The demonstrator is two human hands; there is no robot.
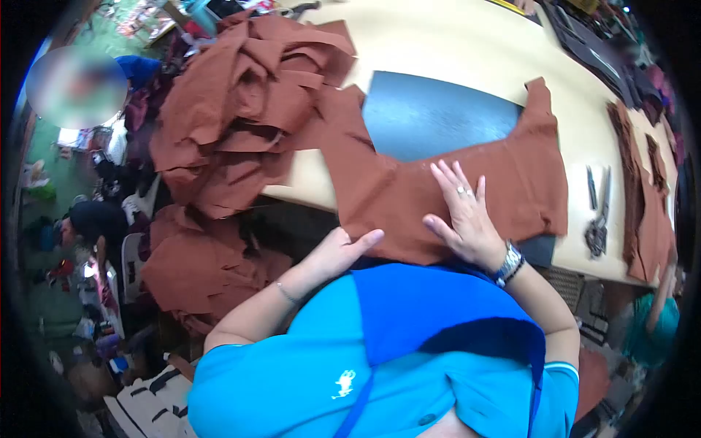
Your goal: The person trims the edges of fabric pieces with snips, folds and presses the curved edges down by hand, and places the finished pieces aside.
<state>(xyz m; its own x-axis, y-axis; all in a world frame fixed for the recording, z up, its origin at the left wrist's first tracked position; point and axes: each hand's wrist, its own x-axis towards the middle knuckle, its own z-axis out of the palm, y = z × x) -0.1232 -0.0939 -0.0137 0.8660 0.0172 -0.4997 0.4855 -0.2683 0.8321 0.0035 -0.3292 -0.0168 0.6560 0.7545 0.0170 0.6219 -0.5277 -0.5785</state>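
Note:
A reddish-brown cut fabric piece (409, 201) lies spread over the table edge, partly on a dark blue-grey flat board (438, 117). It has a curved neckline-like cut-out at its far side. My right hand (467, 219), with a ring and a wristwatch, rests flat on the cloth with fingers spread. At the near left corner, my left hand (336, 254) is closed on the fabric's edge, thumb on top; its other fingers are partly hidden.
A large heap of brown fabric pieces (241, 109) is on the left, with more brown cloth (197, 270) below it. Scissors (599, 219) lie on the cream table (453, 29) at right, near stacked brown pieces (646, 212). Other people (650, 328) are nearby.

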